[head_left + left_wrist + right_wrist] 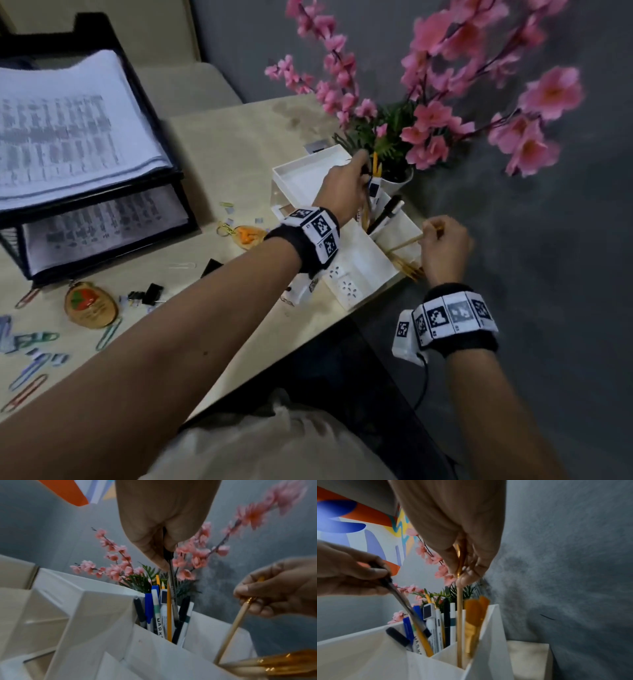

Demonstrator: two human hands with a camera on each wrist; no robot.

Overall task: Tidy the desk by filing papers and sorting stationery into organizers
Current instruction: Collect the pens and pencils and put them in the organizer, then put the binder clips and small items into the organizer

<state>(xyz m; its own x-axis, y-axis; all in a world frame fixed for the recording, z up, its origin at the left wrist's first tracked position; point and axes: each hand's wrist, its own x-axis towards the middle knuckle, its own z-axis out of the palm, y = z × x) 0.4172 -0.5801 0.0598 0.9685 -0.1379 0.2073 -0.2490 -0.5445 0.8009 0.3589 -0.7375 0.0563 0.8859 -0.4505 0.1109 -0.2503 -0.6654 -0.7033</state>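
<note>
A white desk organizer (pixel 363 270) (pixel 96 608) (pixel 491 635) stands at the desk's right edge. My left hand (pixel 364 171) (pixel 164 555) (pixel 373 573) pinches the black top of a grey pen (pixel 172 588) (pixel 404 601), whose lower end is among the pens and markers (pixel 154 608) in the tall compartment. My right hand (pixel 431 228) (pixel 462 574) (pixel 248 595) pinches a paintbrush (pixel 459 615) (pixel 238 620) by its gold ferrule. Its wooden handle reaches down into the neighbouring compartment beside other orange-bristled brushes (pixel 476 615).
A black two-tier paper tray (pixel 171 192) holding printed sheets (pixel 68 137) stands at the left. Coloured paper clips (pixel 30 373), two keychains (pixel 90 305) (pixel 248 234) and binder clips (pixel 150 294) lie on the desk. A pot of pink flowers (pixel 394 178) stands right behind the organizer.
</note>
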